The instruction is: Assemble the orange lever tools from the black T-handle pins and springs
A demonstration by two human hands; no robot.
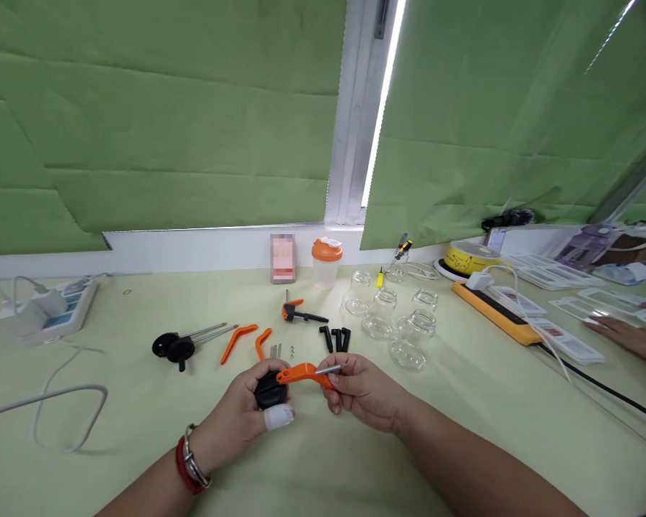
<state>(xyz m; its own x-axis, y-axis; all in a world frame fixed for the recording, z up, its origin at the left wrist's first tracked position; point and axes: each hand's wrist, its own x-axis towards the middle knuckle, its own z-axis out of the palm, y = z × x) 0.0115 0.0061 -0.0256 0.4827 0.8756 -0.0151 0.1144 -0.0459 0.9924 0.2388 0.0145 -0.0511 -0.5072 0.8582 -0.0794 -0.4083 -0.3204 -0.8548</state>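
Note:
My left hand [247, 409], its thumb wrapped in white, is closed around a round black part [270, 391]. An orange crank arm [300, 373] spans from that part to the fingers of my right hand [363, 391]. Those right fingers pinch a short metal pin [329, 370], lying along the arm; whether they also grip the arm's end I cannot tell. Just beyond my hands lie loose orange arms [239, 343], metal pins [275, 351], tiny screws [292, 352] and black handles [337, 339]. Two black discs with metal rods [181, 350] rest to the left.
An orange-and-black crank assembly [296, 313] lies farther back. Several glass jars [380, 319] stand right of center, with an orange-lidded cup [327, 266] behind. A power strip [498, 314] with cables lies rightward; another person's hand [627, 337] is at far right.

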